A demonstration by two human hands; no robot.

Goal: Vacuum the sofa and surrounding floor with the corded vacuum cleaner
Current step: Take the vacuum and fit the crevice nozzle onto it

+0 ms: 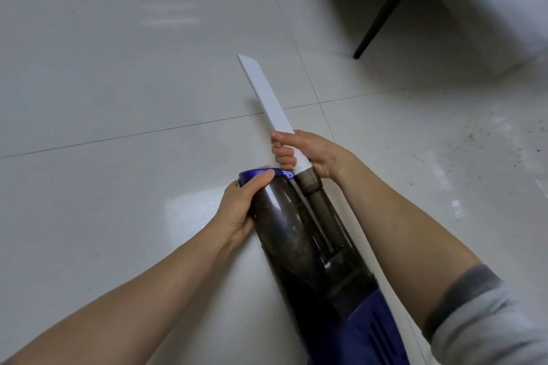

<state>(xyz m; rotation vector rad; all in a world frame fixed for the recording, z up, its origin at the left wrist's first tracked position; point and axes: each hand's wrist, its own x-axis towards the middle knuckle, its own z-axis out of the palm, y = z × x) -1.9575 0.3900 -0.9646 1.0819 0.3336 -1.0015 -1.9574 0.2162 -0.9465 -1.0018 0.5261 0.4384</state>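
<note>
The vacuum cleaner point(314, 249) ran off the bottom edge, so its blue rear body was only partly seen — no cord or handle showed. The right hand point(308, 154) covered the base of the white crevice nozzle point(264, 92), hiding where it met the grey inlet. The left hand point(243, 207) masked the near side of the dust bin. At top right, a dark furniture leg point(385, 9) rose into a black mass cut by the frame — too little showed to name it.

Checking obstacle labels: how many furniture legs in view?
1: a black leg at top right, slanting down to the tiled floor. Others may be hidden beyond the frame edge.
</note>
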